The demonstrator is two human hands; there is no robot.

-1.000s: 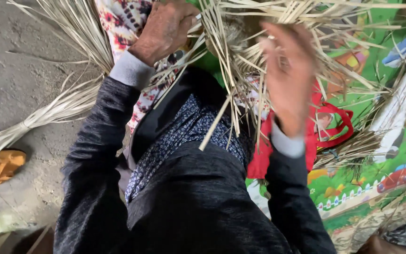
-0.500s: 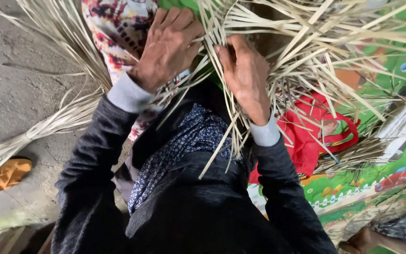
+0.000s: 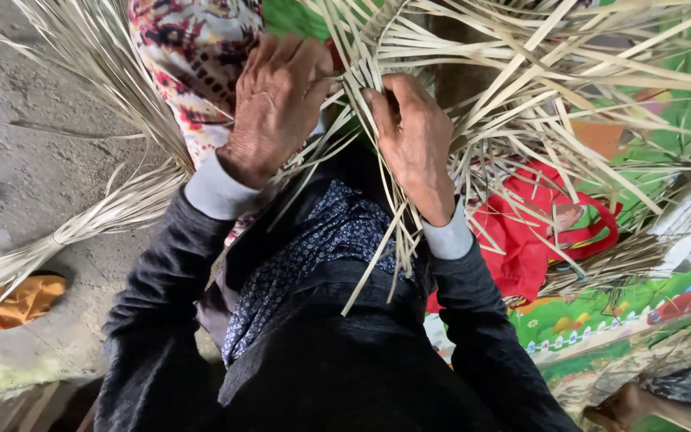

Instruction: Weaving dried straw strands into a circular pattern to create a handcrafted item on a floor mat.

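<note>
— Left hand?
— Flat on the weave, fingers spread and close together, pressing down on the left edge of the strips. No strip pinched there, as far as visible.
— And just right of those fingertips?
— Woven patch, touching. Strips fanning up and rightward from it, long axes running away from both hands toward the upper right.
— Right hand?
— Curled, fingertips tucked in among the strips just below the patch. Seems to be gripping a few; which ones, cannot tell, hidden under the knuckles.
— Nearer hand to the loose ends?
— Right, clearly. Loose ends hanging down past its wrist, pointing toward the lap.
— Further right?
— Red bag under the fan, well clear of the fingers, lying on a green mat.
— Far left?
— Tied bundle on the concrete, well apart from the left hand.
</note>
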